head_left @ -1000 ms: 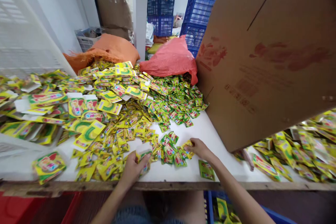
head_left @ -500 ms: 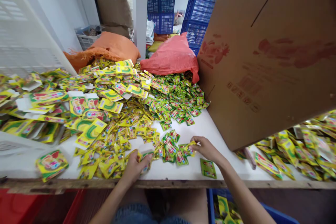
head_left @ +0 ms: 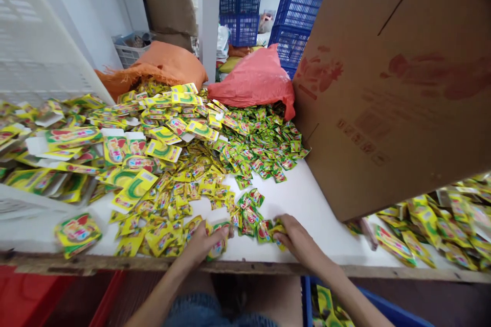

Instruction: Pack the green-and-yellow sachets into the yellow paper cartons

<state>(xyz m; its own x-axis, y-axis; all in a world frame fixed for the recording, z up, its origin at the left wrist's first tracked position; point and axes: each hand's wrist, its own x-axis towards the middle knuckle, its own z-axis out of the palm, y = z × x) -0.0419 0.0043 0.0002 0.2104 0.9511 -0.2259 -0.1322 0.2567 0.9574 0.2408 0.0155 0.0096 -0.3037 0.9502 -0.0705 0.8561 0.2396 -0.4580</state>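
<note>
My left hand [head_left: 205,240] grips a small printed candy box [head_left: 219,239] near the table's front edge. The box's white flap stands up at its far end. My right hand [head_left: 297,240] has its fingers closed on small candy packets [head_left: 279,235], a yellow one showing at the fingertips; how many it holds is hidden. Between my hands lie several green packets [head_left: 250,214] with red fruit prints. Yellow packets [head_left: 163,235] are heaped left of my left hand. One filled-looking box [head_left: 79,235] lies flat farther left.
A big cardboard carton [head_left: 368,112] leans over the right side, with more printed boxes [head_left: 425,225] beside it. Flat and open boxes [head_left: 126,148] pile up at left. Behind are an orange sack [head_left: 172,64] and a red bag [head_left: 255,79]. A blue crate [head_left: 368,296] sits below the table edge.
My right hand has moved down and closed in, and the single green packet that lay beside it no longer shows. My left hand has shifted slightly right with the candy box.
</note>
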